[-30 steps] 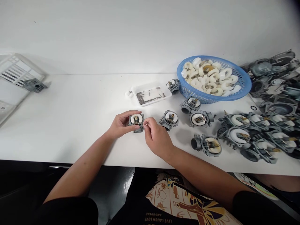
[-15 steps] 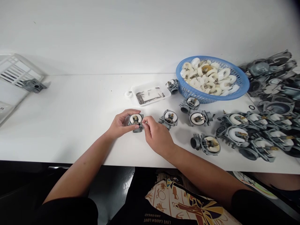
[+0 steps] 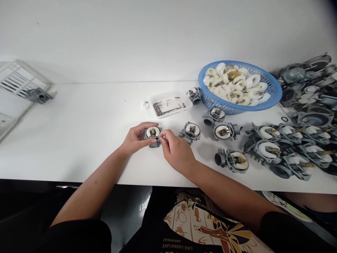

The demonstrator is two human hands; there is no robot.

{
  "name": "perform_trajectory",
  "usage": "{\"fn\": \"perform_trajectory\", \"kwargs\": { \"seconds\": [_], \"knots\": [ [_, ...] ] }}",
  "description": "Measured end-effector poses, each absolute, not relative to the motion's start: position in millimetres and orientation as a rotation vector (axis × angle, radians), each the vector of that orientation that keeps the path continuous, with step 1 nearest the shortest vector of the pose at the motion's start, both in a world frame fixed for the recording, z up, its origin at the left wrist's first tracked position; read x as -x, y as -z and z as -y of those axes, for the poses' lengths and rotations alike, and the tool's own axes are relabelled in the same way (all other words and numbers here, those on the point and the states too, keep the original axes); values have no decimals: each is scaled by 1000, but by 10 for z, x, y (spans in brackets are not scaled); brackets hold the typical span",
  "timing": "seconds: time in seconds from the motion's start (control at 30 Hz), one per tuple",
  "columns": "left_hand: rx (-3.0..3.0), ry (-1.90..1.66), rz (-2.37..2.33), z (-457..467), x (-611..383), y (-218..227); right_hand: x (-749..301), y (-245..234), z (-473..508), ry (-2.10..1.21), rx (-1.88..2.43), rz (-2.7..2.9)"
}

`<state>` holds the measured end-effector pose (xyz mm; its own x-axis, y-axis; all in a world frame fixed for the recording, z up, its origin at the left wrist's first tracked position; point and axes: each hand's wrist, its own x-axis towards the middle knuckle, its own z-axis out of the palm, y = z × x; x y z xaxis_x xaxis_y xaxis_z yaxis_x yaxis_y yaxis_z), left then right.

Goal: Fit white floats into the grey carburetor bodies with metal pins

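One carburetor [image 3: 153, 133] is in my left hand [image 3: 133, 140], inside the desk's edge [image 3: 134, 182]; right hand [image 3: 177, 151] pinched. The basket [image 3: 277, 92] holds floats [image 3: 238, 86].

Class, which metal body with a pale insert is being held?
The leftmost metal body with an insert, gripped by the left hand; the others rest unheld.

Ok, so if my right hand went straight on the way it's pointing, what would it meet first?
Most likely the carburetor in your left hand. Your right hand points at its right-hand edge, very close; whether they touch is hard to tell here.
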<state>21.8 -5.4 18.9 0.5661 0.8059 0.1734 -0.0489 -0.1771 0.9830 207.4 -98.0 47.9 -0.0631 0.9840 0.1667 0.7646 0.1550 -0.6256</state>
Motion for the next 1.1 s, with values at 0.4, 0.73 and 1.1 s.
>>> {"fn": "perform_trajectory", "kwargs": {
  "seconds": [0.4,0.73,1.1],
  "knots": [
    [-1595,-840,-707,76,-209,-200,-2062,-428,971,-436,1600,1820],
    [-1612,-786,-719,80,-187,-221,-2049,-451,989,-515,1618,1798],
    [-1612,-756,-689,65,-181,-230,-2058,-495,995,-471,1640,1848]
  ]
}}
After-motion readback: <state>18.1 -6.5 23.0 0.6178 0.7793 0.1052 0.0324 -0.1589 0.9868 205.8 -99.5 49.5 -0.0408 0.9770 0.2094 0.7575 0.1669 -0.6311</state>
